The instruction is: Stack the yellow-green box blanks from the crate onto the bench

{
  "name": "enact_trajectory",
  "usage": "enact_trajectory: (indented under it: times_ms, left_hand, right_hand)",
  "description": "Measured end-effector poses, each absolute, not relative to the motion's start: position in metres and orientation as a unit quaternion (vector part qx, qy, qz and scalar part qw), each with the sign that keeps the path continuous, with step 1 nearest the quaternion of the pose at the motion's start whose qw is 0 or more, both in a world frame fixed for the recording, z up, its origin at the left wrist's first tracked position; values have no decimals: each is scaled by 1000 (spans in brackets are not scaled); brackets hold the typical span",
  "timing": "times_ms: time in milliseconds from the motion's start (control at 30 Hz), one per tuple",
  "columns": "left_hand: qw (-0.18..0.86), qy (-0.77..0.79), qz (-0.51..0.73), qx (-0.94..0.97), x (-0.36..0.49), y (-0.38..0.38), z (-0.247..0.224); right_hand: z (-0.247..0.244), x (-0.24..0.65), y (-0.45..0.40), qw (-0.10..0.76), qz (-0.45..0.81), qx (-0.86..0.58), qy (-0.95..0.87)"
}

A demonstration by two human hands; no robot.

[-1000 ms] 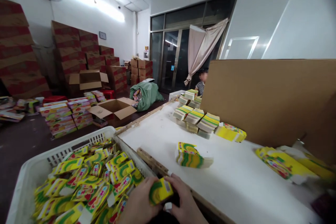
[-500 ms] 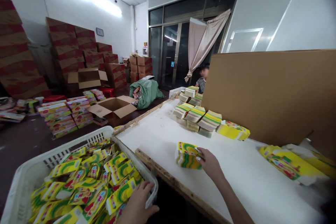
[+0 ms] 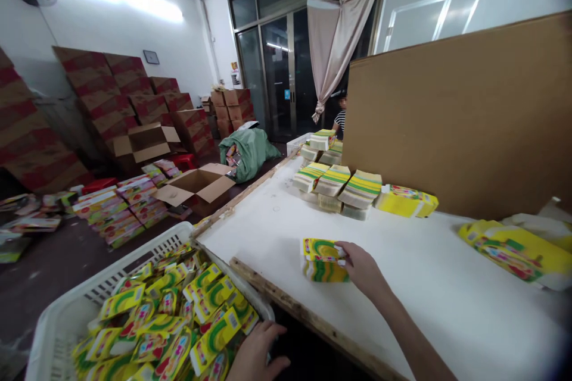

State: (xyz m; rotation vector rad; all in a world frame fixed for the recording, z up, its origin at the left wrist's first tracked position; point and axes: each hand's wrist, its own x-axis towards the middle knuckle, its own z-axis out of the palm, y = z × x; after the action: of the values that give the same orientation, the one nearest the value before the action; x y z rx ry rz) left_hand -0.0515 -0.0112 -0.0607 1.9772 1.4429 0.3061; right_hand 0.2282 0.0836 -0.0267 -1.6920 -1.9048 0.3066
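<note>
My right hand [image 3: 361,266] is at the right end of a small stack of yellow and green printed packets [image 3: 322,271] on the white table. Its thumb and fingers are closed on the end of the top packet [image 3: 320,248], which lies level on the stack. My left hand [image 3: 259,350] is at the near right corner of a white plastic basket [image 3: 58,339], fingers apart and nothing visible in them. Loose packets of the same yellow print [image 3: 179,315] fill the basket; some lie right beside my left hand.
Several packet stacks [image 3: 330,181] stand farther back on the white table [image 3: 263,220], beside a tall cardboard sheet [image 3: 447,125]. Yellow printed packaging [image 3: 513,250] lies at right. A wooden strip [image 3: 286,303] edges the table. An open carton [image 3: 196,184] and a green sack [image 3: 252,152] stand beyond. A person sits behind.
The view has tilted and shifted slightly. My right hand stays at the stack's right end, its top packet now lying more level. My left hand remains open by the basket corner.
</note>
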Motion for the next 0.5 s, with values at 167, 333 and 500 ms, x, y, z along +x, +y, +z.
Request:
enact_trajectory:
  times_ms: [167, 333, 500]
  left_hand:
    - [323, 546, 146, 759, -37, -4, -50]
    - [334, 526, 176, 762, -19, 0, -43]
    - [362, 508, 207, 754, -7, -2, -38]
  right_hand:
    - [-28, 229, 84, 293, 124, -639, -700]
    - [-31, 229, 88, 297, 132, -637, -699]
    - [-26, 229, 87, 322, 133, -656, -670]
